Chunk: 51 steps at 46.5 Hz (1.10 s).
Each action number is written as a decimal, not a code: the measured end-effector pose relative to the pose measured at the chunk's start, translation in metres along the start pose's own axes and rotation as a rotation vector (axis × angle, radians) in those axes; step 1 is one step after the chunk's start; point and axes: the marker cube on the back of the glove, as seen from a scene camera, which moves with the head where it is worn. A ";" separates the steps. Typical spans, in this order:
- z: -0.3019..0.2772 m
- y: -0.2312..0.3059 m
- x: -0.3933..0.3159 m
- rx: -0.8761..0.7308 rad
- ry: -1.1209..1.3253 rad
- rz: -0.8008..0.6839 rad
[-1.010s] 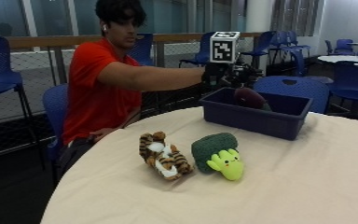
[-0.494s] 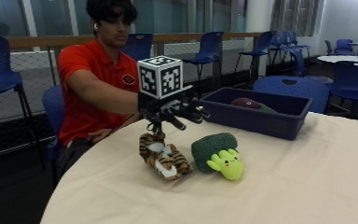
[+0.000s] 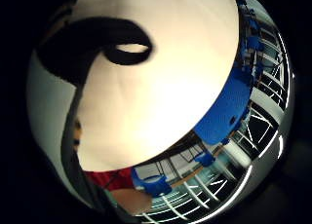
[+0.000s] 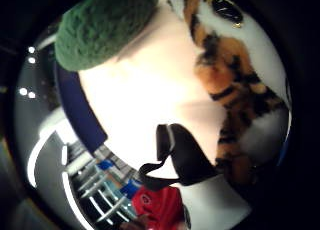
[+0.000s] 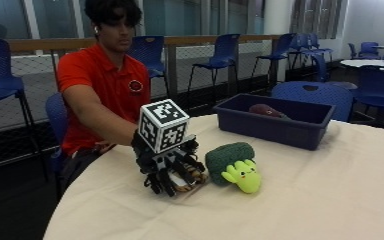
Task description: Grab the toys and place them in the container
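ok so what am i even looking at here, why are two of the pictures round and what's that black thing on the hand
There is no machine here: a person sits at a table covered by a cream cloth, wearing a black glove on the right hand. The ordinary picture comes from a camera across the table. The two round ones come from tiny wide-angle cameras on that hand's palm, one by the thumb, one by the little finger, looking out at whatever is beneath.

On the table lie a striped tiger toy, a green broccoli toy and a dark blue container with a dark red toy already inside.

The gloved hand is down over the tiger, fingers curled around it. Whether the grip has closed fully is hard to tell.
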 end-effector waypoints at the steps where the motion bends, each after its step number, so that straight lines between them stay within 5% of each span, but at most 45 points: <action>1: 0.002 0.000 -0.001 0.016 0.010 0.003; 17: 0.006 0.001 0.004 0.298 -0.009 0.046; 33: -0.044 0.023 -0.002 0.399 -0.006 0.045; 51: -0.163 0.057 -0.159 0.503 -0.027 -0.149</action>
